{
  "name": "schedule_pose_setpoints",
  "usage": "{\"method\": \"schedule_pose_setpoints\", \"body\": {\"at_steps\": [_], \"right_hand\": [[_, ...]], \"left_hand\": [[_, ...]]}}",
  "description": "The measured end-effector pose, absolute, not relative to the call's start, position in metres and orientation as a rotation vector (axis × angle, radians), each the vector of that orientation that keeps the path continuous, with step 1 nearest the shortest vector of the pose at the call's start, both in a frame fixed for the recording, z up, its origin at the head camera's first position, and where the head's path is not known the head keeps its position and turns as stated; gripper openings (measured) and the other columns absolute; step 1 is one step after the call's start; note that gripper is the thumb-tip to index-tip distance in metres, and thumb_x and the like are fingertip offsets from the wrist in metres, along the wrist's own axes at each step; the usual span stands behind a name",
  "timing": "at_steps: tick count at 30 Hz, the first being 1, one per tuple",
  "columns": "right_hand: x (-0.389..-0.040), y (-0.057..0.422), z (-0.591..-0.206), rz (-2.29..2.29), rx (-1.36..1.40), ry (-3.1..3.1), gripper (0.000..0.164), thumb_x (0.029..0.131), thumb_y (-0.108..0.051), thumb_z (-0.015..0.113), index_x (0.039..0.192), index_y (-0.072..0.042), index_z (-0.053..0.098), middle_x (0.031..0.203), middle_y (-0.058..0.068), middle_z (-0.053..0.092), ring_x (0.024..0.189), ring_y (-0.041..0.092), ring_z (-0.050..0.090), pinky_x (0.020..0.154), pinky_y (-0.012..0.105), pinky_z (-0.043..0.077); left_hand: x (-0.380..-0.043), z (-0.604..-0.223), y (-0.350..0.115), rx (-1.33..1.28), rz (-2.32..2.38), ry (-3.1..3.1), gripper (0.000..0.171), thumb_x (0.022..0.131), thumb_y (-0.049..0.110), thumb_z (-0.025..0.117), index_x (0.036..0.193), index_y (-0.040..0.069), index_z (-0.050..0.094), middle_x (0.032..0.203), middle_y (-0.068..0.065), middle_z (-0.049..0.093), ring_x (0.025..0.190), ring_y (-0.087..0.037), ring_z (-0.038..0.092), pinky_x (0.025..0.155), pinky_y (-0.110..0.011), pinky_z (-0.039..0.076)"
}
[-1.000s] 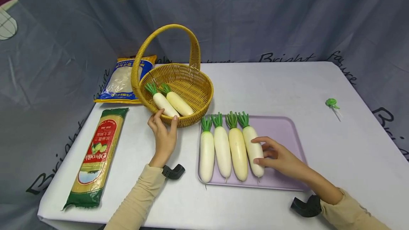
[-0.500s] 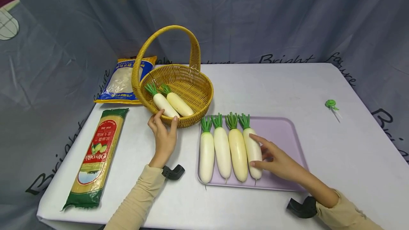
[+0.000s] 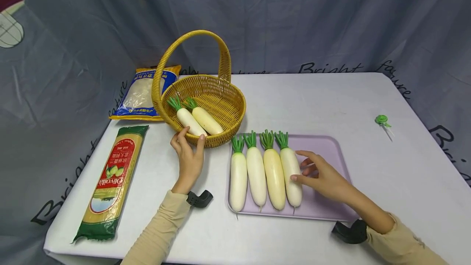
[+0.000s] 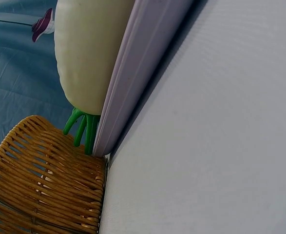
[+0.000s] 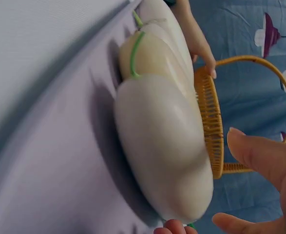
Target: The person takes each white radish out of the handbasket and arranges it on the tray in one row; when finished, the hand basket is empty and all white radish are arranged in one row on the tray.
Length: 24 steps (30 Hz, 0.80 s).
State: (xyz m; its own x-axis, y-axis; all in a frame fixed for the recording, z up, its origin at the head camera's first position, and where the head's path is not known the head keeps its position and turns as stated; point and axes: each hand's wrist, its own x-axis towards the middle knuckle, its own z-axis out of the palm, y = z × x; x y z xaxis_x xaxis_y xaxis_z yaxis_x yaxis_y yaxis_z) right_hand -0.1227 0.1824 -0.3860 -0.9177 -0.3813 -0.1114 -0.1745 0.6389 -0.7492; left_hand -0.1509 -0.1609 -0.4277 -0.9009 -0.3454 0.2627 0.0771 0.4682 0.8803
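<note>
On the lilac tray (image 3: 324, 175) several white radishes with green tops lie side by side, tops pointing away. Over the rightmost radish (image 3: 292, 173) hovers my right hand (image 3: 325, 179), thumb and fingers spread. The right wrist view shows the thumb (image 5: 259, 156) apart from that radish (image 5: 157, 141); a few fingertips show near its far end. My left hand (image 3: 189, 160) holds the front rim of the yellow wicker basket (image 3: 228, 105), thumb and index finger on the rim. Two more radishes, one white (image 3: 189, 120) and one creamier (image 3: 207, 120), lie inside the basket.
A pasta packet (image 3: 110, 179) lies at the left of the white table (image 3: 287, 101). Behind the basket's left side is a blue and yellow bag (image 3: 141, 93). A wrapped green lollipop (image 3: 382, 121) lies far right. Grey printed cloth (image 3: 279, 19) hangs behind the table.
The rightmost radish's lower end shifted slightly left, against its neighbour. My right hand moved left with it, then drew slightly back and up. My left hand and the basket stayed put.
</note>
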Motion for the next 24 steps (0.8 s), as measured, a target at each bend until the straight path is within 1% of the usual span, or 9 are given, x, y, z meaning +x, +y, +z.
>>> {"method": "schedule_pose_setpoints", "body": {"at_steps": [2,5,9,11,14,17,20,21,24], "right_hand": [[-0.126,0.183,-0.382,-1.177,-0.431,2.624,0.063,0.082,-0.030,0.066,0.134,-0.008,0.037,0.111,0.017,0.052,0.093,0.021,0.057,0.075,0.030,0.046],[-0.134,0.182,-0.377,-1.329,-0.376,2.611,0.048,0.088,-0.022,0.059,0.129,-0.005,0.043,0.109,0.015,0.053,0.091,0.013,0.057,0.077,0.025,0.046],[-0.146,0.178,-0.369,-1.700,-0.284,2.407,0.029,0.093,-0.014,0.049,0.120,-0.006,0.047,0.104,0.005,0.054,0.091,0.002,0.055,0.079,0.016,0.046],[-0.153,0.175,-0.365,-1.868,-0.235,2.245,0.024,0.094,-0.015,0.047,0.116,-0.008,0.048,0.103,0.001,0.053,0.092,0.003,0.056,0.081,0.016,0.046],[-0.165,0.166,-0.359,-2.040,-0.174,2.015,0.018,0.093,-0.017,0.049,0.111,-0.010,0.049,0.100,0.000,0.054,0.093,0.008,0.057,0.083,0.020,0.048],[-0.177,0.153,-0.356,-2.073,-0.163,1.908,0.018,0.093,-0.017,0.050,0.110,-0.011,0.049,0.101,0.000,0.057,0.095,0.010,0.059,0.086,0.024,0.047],[-0.191,0.137,-0.355,-2.045,-0.191,1.856,0.024,0.093,-0.017,0.050,0.116,-0.011,0.048,0.104,-0.002,0.059,0.098,0.011,0.059,0.090,0.029,0.046],[-0.195,0.131,-0.354,-2.039,-0.206,1.832,0.029,0.093,-0.017,0.050,0.121,-0.009,0.047,0.107,0.000,0.059,0.101,0.012,0.059,0.093,0.030,0.045],[-0.208,0.112,-0.350,-2.058,-0.254,1.716,0.042,0.094,-0.014,0.046,0.133,-0.002,0.037,0.124,0.012,0.053,0.111,0.018,0.055,0.100,0.035,0.039]], "left_hand": [[-0.151,-0.427,-0.161,0.227,-1.420,-2.314,0.051,0.092,0.040,0.047,0.132,0.017,0.027,0.131,-0.017,0.013,0.126,-0.030,0.024,0.103,-0.047,0.026],[-0.151,-0.427,-0.160,0.232,-1.425,-2.317,0.051,0.091,0.041,0.047,0.132,0.017,0.027,0.131,-0.016,0.013,0.126,-0.031,0.024,0.102,-0.047,0.026],[-0.150,-0.427,-0.160,0.241,-1.430,-2.322,0.051,0.091,0.042,0.047,0.132,0.018,0.027,0.132,-0.016,0.013,0.126,-0.031,0.024,0.102,-0.047,0.027],[-0.150,-0.427,-0.160,0.244,-1.431,-2.325,0.051,0.091,0.042,0.046,0.132,0.018,0.027,0.132,-0.016,0.013,0.126,-0.031,0.024,0.102,-0.047,0.026],[-0.149,-0.427,-0.160,0.245,-1.434,-2.327,0.052,0.091,0.042,0.046,0.132,0.018,0.027,0.132,-0.016,0.012,0.126,-0.031,0.024,0.103,-0.047,0.026],[-0.148,-0.427,-0.160,0.245,-1.439,-2.325,0.051,0.092,0.041,0.047,0.133,0.017,0.027,0.132,-0.016,0.012,0.126,-0.031,0.024,0.103,-0.047,0.026],[-0.148,-0.427,-0.160,0.242,-1.441,-2.323,0.052,0.091,0.042,0.047,0.133,0.017,0.027,0.132,-0.016,0.012,0.126,-0.031,0.024,0.103,-0.047,0.026],[-0.148,-0.427,-0.160,0.241,-1.439,-2.322,0.052,0.091,0.042,0.047,0.133,0.017,0.027,0.132,-0.016,0.013,0.126,-0.031,0.024,0.103,-0.047,0.026],[-0.149,-0.427,-0.160,0.242,-1.432,-2.321,0.052,0.091,0.042,0.047,0.133,0.017,0.027,0.132,-0.016,0.013,0.126,-0.030,0.024,0.103,-0.046,0.026]]}}
